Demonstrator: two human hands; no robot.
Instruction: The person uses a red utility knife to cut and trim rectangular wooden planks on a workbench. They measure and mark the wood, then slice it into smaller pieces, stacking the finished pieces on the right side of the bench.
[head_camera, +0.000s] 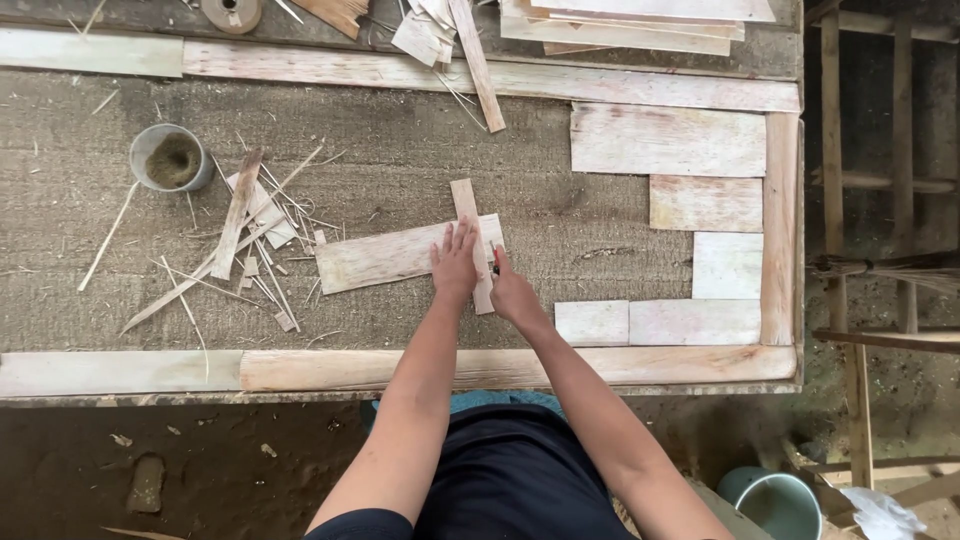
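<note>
A wide pale wooden sheet (385, 256) lies on the rough mat-covered workbench (440, 160). Across its right end a narrow wooden strip (466, 205) stands crosswise. My left hand (455, 262) presses flat, fingers spread, on the strip and sheet where they cross. My right hand (512, 290) sits just right of the strip, closed on a small red-handled tool (497, 257) whose tip touches the strip's edge. The tool's blade is hidden.
Several pale wooden panels (668, 140) lie at the right, framed by long planks (520, 366) along the bench edges. Thin offcuts and slivers (240, 235) scatter at the left beside a grey cup (170, 158). A teal bucket (775, 500) stands on the floor.
</note>
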